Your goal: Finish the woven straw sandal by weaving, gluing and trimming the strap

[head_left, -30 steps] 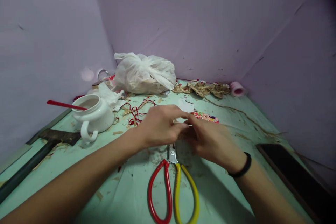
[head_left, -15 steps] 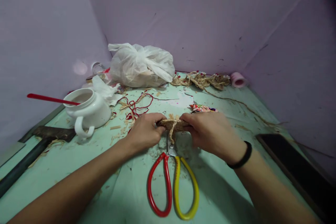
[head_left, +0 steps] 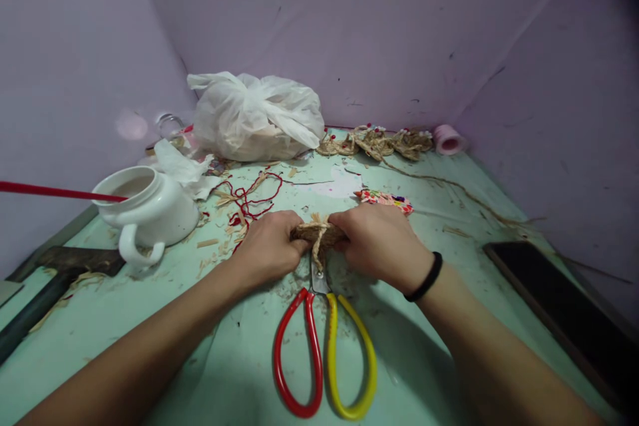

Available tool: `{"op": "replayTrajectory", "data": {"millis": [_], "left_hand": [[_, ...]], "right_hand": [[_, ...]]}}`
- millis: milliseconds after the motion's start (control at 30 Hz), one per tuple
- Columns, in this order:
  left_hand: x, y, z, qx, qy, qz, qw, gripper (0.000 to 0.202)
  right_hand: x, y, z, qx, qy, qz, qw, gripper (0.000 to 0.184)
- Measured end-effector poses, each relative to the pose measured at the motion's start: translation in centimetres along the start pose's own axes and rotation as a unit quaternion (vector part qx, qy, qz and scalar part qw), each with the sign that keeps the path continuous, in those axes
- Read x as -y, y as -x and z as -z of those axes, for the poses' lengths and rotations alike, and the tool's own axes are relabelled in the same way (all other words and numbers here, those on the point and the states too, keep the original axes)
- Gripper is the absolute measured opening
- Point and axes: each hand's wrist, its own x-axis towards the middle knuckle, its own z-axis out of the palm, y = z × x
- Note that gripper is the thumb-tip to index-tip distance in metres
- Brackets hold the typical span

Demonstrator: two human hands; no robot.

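Between my two hands is a small brown woven straw piece, with a pale braided cord hanging from its middle and a short frayed tuft on top. My left hand pinches its left end. On the right end, my right hand has its fingers closed around the edge. Scissors with one red and one yellow handle lie on the table just below; their blades are hidden under the piece. Behind my right hand lies a patterned, colourful fabric piece.
A white pot with a red stick stands left, near a hammer-like tool. Behind are a tied plastic bag, straw braids and a pink spool. Red yarn lies mid-table; a dark phone lies right.
The whole view has shifted slightly, with things appearing further left. My right hand has turned a little on the woven piece, and more of the colourful fabric shows. Both hands keep their hold.
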Motion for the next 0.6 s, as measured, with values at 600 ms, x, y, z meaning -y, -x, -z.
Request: {"op": "replayTrajectory", "data": {"millis": [600], "left_hand": [[0.63, -0.65, -0.44, 0.019, -0.025, 0.001, 1.000, 0.006]], "right_hand": [[0.42, -0.15, 0.15, -0.004, 0.002, 0.009, 1.000, 0.021]]}}
